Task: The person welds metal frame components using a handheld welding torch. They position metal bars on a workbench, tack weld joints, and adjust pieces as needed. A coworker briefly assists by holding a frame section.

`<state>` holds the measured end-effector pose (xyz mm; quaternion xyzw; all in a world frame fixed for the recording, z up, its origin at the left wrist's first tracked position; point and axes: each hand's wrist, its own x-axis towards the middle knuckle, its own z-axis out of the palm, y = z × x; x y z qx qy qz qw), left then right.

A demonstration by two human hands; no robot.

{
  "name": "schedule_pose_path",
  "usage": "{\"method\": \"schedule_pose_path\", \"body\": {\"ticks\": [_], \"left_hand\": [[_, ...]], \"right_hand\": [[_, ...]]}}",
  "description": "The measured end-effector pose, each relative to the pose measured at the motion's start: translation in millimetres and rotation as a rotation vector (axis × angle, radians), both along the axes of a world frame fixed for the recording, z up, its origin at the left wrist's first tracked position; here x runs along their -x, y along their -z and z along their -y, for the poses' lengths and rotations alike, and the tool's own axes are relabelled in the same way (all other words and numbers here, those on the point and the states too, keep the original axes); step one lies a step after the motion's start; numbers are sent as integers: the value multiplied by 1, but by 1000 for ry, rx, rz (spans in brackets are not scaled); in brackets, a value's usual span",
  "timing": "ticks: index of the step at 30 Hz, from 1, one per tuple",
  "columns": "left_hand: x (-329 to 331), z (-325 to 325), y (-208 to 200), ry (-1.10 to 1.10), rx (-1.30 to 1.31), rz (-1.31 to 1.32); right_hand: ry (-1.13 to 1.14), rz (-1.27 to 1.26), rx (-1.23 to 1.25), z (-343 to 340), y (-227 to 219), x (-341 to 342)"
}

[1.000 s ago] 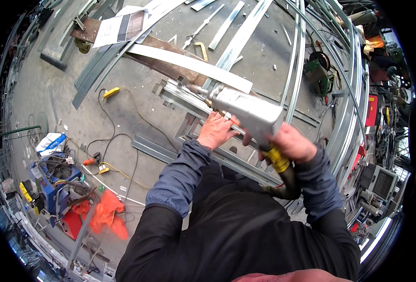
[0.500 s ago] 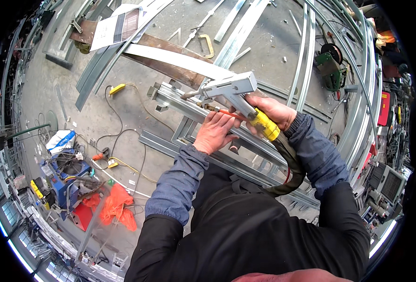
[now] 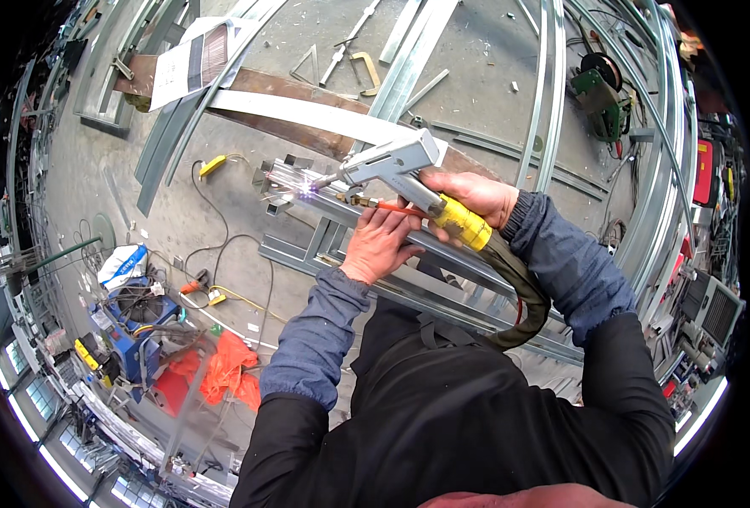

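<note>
My right hand (image 3: 481,199) is wrapped round the handle of a grey welding gun (image 3: 392,161), just above its yellow-taped section (image 3: 461,223). A thick dark hose (image 3: 523,292) runs from the handle back toward my right forearm. The gun's nozzle points left, and bright sparks (image 3: 307,186) fly where its tip meets the end of a galvanized steel frame (image 3: 341,210). My left hand (image 3: 381,244) lies on the frame below the gun. Its fingers are stretched out beside a thin orange-red tube (image 3: 400,209), with the thumb apart. Whether the fingertips press on the tube I cannot tell.
Beyond the frame lie a white strip (image 3: 307,110), a rusty plate (image 3: 265,87), a yellow clamp (image 3: 368,74) and long steel profiles (image 3: 413,63). Cables, a blue machine (image 3: 138,326) and an orange bag (image 3: 229,368) are at left. A green cable reel (image 3: 599,102) stands at far right.
Bright sparks have appeared at the nozzle tip. The welding gun has shifted slightly left and down in the picture, with my right hand still round it.
</note>
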<state>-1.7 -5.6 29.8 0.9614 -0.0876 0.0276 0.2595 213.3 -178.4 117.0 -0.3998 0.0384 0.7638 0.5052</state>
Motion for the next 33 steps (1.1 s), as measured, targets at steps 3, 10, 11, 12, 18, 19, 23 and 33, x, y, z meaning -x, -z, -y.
{"method": "schedule_pose_path", "body": {"ticks": [3, 10, 11, 12, 18, 19, 23, 33], "left_hand": [[1, 0, -1, -6, -19, -8], [0, 0, -2, -11, -55, -31], [1, 1, -2, -11, -50, -35], [1, 1, -2, -15, -52, -26], [1, 1, -2, -11, -55, -11], [1, 1, -3, -11, -59, -11], [1, 1, -3, -12, -66, -9], [0, 2, 0, -23, -19, -7]], "right_hand": [[10, -22, -5, 0, 1, 0], [3, -35, -13, 0, 0, -1], [-6, -31, -11, 0, -1, -1], [-15, -25, -10, 1, -1, -1], [-42, -4, -30, 2, 1, -1], [-42, 0, -25, 3, 1, -1], [-37, -12, -7, 5, 0, -1], [-57, -23, -9, 6, -4, -1]]}}
